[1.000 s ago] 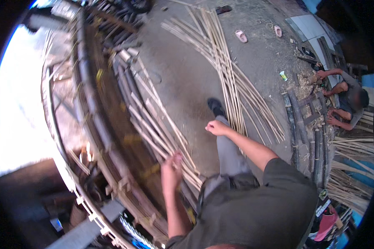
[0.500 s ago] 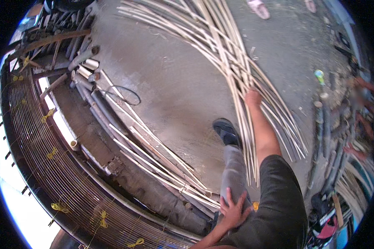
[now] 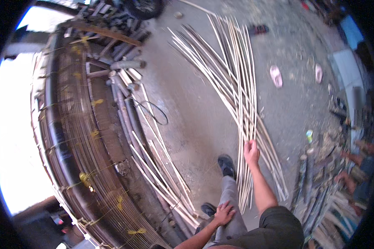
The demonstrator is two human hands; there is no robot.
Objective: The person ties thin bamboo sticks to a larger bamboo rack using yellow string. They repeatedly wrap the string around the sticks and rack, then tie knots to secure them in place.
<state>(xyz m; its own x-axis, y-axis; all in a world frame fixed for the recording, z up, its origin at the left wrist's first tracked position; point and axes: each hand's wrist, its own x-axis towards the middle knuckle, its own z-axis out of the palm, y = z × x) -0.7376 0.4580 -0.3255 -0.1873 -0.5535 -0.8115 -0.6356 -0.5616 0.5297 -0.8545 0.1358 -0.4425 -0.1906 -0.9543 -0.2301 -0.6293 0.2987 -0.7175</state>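
Long pale bamboo strips (image 3: 238, 83) lie on the floor in two loose bundles that cross each other ahead of me. My right hand (image 3: 251, 152) is closed on some strips at the near side of the crossing, its arm stretched forward; how many it grips is hidden. My left hand (image 3: 225, 213) lies on my grey-trousered leg, fingers spread and holding nothing. My dark shoe (image 3: 226, 165) stands just left of the strips.
At left runs a long rack of thin strands (image 3: 72, 124) with yellow ties. Beside it lie poles (image 3: 129, 108), a black loop (image 3: 164, 118) and more loose strips (image 3: 166, 166). Pink slippers (image 3: 276, 76) lie far right. Another person's arm (image 3: 347, 180) is near cut poles (image 3: 303, 174).
The view has shifted, bringing the far strip ends, both slippers and my second shoe into sight. My right hand stays on the strips, my left on my leg.
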